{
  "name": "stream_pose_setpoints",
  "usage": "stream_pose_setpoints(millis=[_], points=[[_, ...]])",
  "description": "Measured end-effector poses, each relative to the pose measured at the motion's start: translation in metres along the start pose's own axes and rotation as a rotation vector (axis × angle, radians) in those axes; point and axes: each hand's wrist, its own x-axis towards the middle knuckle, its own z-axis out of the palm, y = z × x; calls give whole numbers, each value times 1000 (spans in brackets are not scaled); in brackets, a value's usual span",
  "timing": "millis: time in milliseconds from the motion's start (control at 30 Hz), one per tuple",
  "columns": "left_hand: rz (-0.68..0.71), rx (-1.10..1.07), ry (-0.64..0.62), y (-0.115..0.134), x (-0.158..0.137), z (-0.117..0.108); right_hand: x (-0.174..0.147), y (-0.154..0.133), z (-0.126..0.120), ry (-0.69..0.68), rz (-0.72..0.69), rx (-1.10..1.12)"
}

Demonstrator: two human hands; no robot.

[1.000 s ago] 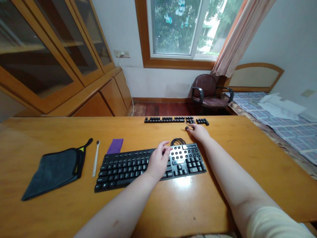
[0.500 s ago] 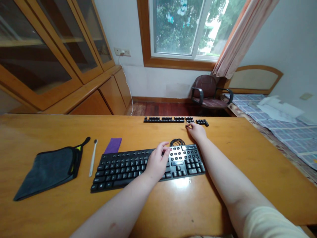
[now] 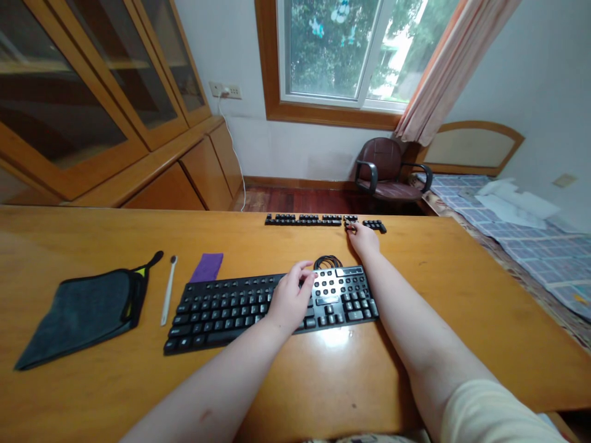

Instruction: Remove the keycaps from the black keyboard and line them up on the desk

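Keyboard (image 3: 226, 312) lies flat on the surface (image 3: 318, 387), left hand (image 3: 289, 299) loosely open over it, perhaps to steady it. Right hand (image 3: 364, 241) is at keycaps (image 3: 323, 223) (grip unclear), lined up probably for order.

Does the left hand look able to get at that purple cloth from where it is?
Probably yes: the left hand is over the keyboard, the purple cloth lies by the keyboard's far edge, and nothing tall appears to stand between.
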Motion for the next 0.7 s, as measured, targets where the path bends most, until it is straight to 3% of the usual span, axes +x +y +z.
stream_pose_setpoints(millis=[700], points=[[2,-11,0,2,-1,0,-5,-1,-3,-23,20,-3]])
